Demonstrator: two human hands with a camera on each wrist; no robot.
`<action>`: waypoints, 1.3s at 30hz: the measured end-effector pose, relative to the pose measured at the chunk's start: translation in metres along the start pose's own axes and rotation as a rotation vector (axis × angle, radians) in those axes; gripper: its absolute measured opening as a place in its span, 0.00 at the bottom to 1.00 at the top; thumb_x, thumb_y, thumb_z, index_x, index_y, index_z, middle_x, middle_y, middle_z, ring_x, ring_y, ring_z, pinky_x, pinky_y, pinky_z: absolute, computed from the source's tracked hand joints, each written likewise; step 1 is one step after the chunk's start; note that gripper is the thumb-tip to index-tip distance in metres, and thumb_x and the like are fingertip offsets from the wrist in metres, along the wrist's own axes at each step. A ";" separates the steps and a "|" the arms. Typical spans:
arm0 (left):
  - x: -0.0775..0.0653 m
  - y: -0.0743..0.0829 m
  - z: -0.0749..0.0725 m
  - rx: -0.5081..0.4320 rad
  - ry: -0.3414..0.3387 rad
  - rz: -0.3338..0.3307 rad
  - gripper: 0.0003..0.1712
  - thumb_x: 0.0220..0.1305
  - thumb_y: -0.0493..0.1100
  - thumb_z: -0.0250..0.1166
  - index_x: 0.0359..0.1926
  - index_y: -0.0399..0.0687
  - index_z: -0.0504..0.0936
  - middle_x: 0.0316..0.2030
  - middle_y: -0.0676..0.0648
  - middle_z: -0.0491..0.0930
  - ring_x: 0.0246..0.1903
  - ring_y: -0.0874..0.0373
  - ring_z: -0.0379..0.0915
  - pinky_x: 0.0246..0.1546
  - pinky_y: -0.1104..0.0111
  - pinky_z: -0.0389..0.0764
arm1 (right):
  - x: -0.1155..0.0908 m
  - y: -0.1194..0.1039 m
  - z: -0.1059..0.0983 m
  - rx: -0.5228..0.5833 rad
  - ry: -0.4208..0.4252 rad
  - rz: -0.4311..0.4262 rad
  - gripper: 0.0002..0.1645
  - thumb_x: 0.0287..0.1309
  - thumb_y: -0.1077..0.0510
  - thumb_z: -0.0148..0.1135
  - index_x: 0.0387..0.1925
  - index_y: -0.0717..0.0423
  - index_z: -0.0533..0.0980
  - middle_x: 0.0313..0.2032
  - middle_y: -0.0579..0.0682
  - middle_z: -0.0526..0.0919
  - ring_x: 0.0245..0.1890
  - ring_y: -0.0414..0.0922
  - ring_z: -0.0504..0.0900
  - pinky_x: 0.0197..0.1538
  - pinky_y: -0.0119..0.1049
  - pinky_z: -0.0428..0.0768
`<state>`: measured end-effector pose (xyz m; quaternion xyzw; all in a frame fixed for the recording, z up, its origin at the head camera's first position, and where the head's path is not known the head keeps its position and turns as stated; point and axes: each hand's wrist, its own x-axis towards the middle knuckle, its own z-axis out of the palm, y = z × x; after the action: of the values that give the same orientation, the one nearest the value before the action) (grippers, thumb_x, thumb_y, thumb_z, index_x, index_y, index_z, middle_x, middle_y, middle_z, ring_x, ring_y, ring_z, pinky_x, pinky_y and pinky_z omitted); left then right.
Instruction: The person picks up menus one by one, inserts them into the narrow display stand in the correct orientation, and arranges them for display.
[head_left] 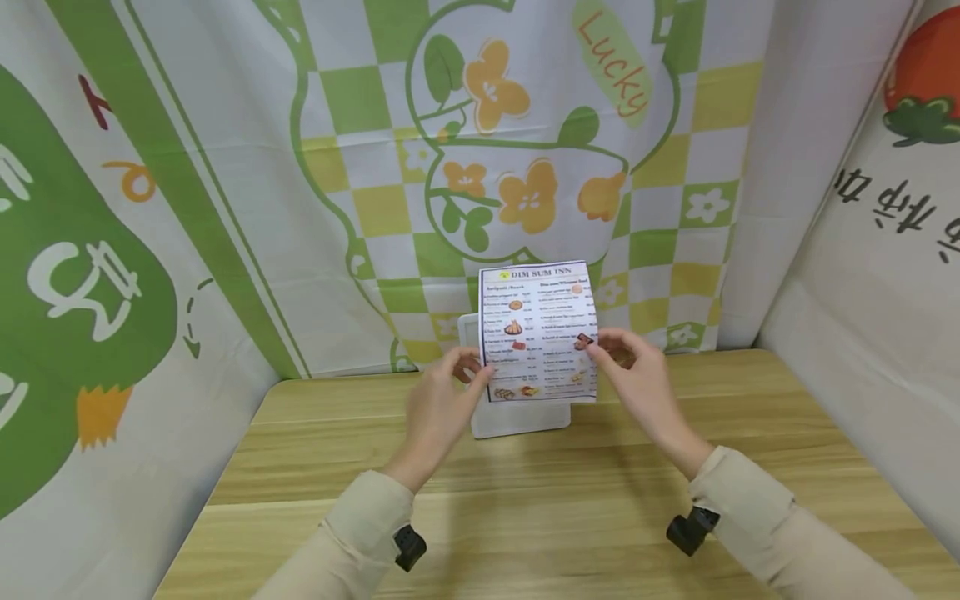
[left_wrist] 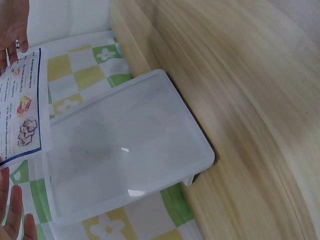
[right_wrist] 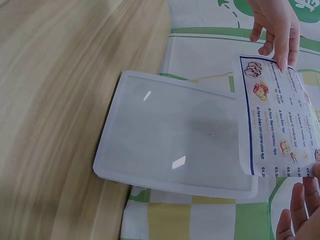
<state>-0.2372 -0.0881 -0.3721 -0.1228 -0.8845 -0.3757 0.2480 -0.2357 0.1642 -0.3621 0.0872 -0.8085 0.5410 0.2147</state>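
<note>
A printed "Dim Sum Inn" menu sheet (head_left: pixel 536 333) is held upright between both hands. My left hand (head_left: pixel 442 400) pinches its left edge with thumb and fingers, and my right hand (head_left: pixel 637 379) pinches the right edge. The paper bows slightly between them. Just behind it a white rectangular stand (head_left: pixel 521 420) leans back on the table, largely covered by the sheet in the head view. The left wrist view shows the broad face of the stand (left_wrist: pixel 125 145) with its raised rim. From the right wrist, the menu sheet (right_wrist: pixel 275 120) overlaps the stand's upper end.
The wooden table (head_left: pixel 337 517) runs back to a checkered green and yellow curtain (head_left: pixel 367 208). Printed cloth panels (head_left: pixel 60 333) close in the left and right sides. Small black wrist cameras (head_left: pixel 692 530) sit on both sleeves.
</note>
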 end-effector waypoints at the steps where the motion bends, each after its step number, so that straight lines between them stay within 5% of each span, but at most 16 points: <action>1: 0.002 0.000 -0.001 0.000 0.006 0.003 0.14 0.63 0.49 0.70 0.45 0.49 0.82 0.33 0.55 0.84 0.31 0.60 0.78 0.23 0.68 0.72 | 0.003 -0.001 0.001 -0.011 -0.001 -0.006 0.14 0.65 0.59 0.65 0.48 0.64 0.79 0.40 0.58 0.85 0.37 0.40 0.78 0.40 0.27 0.76; 16: 0.031 -0.007 -0.003 0.020 0.071 -0.010 0.14 0.66 0.50 0.68 0.48 0.49 0.82 0.36 0.53 0.85 0.34 0.55 0.79 0.25 0.65 0.71 | 0.038 -0.015 0.013 -0.102 0.001 -0.082 0.16 0.66 0.59 0.63 0.52 0.63 0.78 0.42 0.57 0.84 0.39 0.49 0.79 0.38 0.34 0.74; 27: 0.053 -0.013 -0.010 0.072 0.095 0.063 0.15 0.66 0.49 0.67 0.48 0.47 0.81 0.35 0.51 0.85 0.32 0.54 0.79 0.25 0.66 0.73 | 0.060 -0.020 0.021 -0.173 0.005 -0.141 0.17 0.66 0.58 0.63 0.53 0.62 0.77 0.42 0.55 0.84 0.39 0.49 0.79 0.40 0.39 0.75; 39: 0.075 -0.019 -0.010 0.098 0.100 0.029 0.17 0.67 0.51 0.66 0.51 0.49 0.79 0.38 0.52 0.85 0.33 0.57 0.78 0.27 0.65 0.73 | 0.080 -0.025 0.028 -0.245 0.017 -0.172 0.19 0.67 0.56 0.63 0.56 0.59 0.76 0.42 0.53 0.84 0.39 0.48 0.80 0.36 0.39 0.75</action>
<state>-0.3052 -0.1059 -0.3378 -0.1044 -0.8864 -0.3341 0.3030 -0.3053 0.1356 -0.3149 0.1246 -0.8562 0.4185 0.2763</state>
